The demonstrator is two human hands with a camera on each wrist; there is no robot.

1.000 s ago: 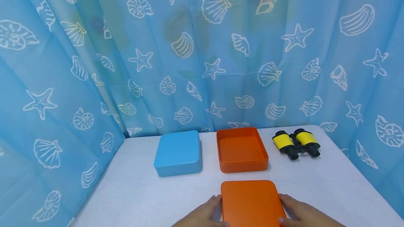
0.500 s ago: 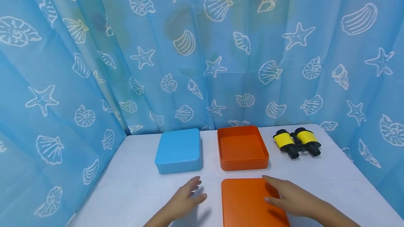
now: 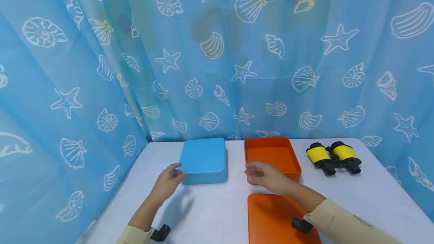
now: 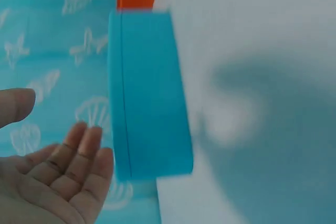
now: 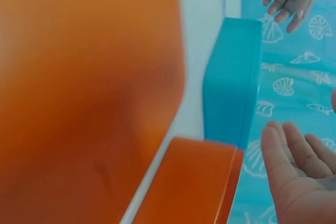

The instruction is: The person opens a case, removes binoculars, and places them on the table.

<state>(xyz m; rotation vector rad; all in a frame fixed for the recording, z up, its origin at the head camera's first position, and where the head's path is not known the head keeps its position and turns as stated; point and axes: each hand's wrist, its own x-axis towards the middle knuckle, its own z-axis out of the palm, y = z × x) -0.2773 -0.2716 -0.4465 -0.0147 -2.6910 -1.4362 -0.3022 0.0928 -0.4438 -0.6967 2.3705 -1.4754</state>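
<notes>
Orange box [image 3: 279, 156]: open-topped, standing on the white tabletop [image 3: 217, 214], close to the shell-print curtain [image 3: 220, 123] behind it.
Blue box [image 3: 203, 157]: left of the orange box, well apart from it, top surface smooth and flat.
Orange square piece [image 3: 268, 219]: in front of the orange box, partly under the right forearm.
Left hand [image 3: 167, 182]: raised beyond the blue box's near left corner, thumb wide of the loosely bent fingers, gripping nothing.
Right hand [image 3: 266, 176]: above the orange box's near left corner, fingers relaxed, slightly bent, holding nothing.
Binoculars [image 3: 335, 158]: yellow and black, right of the orange box.
</notes>
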